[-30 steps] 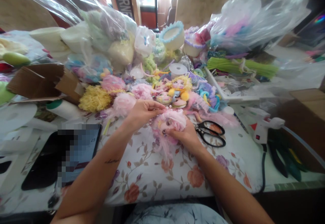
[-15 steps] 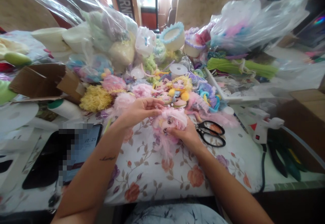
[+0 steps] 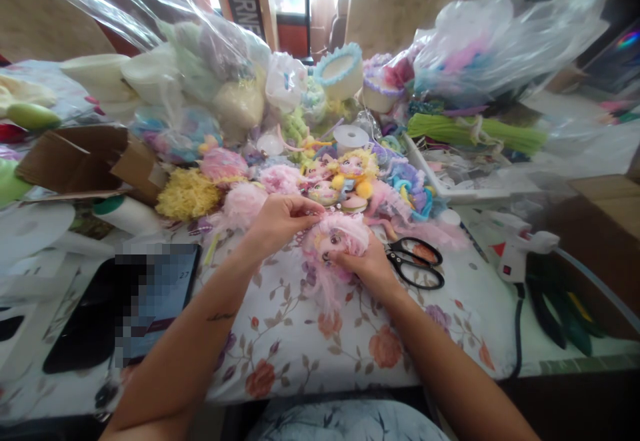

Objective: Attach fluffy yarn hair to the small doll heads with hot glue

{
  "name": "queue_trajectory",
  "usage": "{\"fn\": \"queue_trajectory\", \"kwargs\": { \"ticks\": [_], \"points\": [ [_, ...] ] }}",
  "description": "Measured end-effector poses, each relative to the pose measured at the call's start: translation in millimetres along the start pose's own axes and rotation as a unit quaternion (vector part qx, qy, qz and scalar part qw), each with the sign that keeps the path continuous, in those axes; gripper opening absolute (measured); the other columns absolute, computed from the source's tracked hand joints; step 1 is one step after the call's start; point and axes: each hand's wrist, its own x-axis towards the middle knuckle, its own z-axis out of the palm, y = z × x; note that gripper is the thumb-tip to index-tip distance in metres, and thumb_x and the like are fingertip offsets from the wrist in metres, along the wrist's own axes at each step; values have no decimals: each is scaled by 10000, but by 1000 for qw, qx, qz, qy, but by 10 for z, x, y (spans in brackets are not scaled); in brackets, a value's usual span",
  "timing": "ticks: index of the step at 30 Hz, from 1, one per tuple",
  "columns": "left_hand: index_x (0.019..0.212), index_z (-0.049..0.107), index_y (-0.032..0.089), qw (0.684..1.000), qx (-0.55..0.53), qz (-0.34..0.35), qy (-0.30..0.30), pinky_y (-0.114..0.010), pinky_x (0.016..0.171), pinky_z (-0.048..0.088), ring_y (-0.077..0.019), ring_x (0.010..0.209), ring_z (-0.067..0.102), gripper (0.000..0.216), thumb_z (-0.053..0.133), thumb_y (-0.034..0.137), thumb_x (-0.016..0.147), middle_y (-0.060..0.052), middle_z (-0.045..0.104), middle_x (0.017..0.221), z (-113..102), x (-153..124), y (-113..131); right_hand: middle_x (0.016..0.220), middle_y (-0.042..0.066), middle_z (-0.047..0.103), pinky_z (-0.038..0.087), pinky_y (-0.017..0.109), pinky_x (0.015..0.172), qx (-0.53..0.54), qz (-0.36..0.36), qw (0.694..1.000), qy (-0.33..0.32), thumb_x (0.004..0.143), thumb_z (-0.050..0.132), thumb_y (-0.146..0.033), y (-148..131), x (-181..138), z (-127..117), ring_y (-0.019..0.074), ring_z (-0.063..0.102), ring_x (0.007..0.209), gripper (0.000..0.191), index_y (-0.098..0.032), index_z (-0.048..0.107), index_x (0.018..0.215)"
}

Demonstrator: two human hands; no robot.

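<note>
From where I stand, both arms of the person reach forward above the flower-printed counter [image 3: 345, 348]: the left forearm [image 3: 195, 314] rises from the lower left, the right forearm [image 3: 445, 354] from the lower right, and they meet at a pink doll head [image 3: 327, 244], with the left wrist bent inward. Around this work are many containers. On the left is an open cardboard box [image 3: 65, 161], whose inside is too dark to tell, and behind it a clear bag [image 3: 175, 131] with blue and pink stuff. On the right, a white tray [image 3: 470, 196] contains small pale pieces, and a bright green bundle [image 3: 475, 131] lies across it; above is a large clear bag [image 3: 545, 34] with pink and blue material. The right hand [image 3: 373, 264] is closed around the right side of the doll head, its thumb over the front, just beside the black scissors [image 3: 417, 265]. The left hand [image 3: 277, 224] is narrow, the fingertips near together at the head's upper left edge, next to tiny clear beads [image 3: 339, 206]; whether it grips them, I cannot tell.
</note>
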Motion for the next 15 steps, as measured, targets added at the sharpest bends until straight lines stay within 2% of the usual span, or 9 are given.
{"fn": "queue_trajectory", "kwargs": {
  "ticks": [4, 9, 15],
  "points": [
    [908, 742, 139, 1000, -18, -1, -17, -267, 663, 513, -190, 793, 662, 272, 727, 322, 707, -75, 746, 885, -41, 10, -8, 1096, 63, 678, 474, 407, 925, 1, -5, 1000, -5, 625, 810, -326, -15, 2, -2, 262, 622, 1021, 535, -190, 623, 1108],
    [1109, 685, 168, 991, -93, -10, -91, -249, 777, 511, -175, 938, 659, 400, 734, 316, 740, -91, 719, 1094, -120, 25, -5, 1138, 66, 667, 471, 396, 931, -5, -28, 999, -26, 641, 810, -332, -56, -5, 5, 257, 618, 1043, 559, -197, 606, 1144],
    [1009, 731, 164, 992, -118, -35, -36, -274, 750, 527, -169, 811, 676, 361, 788, 282, 673, -62, 753, 899, 44, 6, -24, 1137, 48, 663, 476, 361, 915, 6, -41, 998, -53, 649, 808, -289, -58, -24, 35, 232, 623, 1017, 574, -207, 574, 1166]
  ]
}}
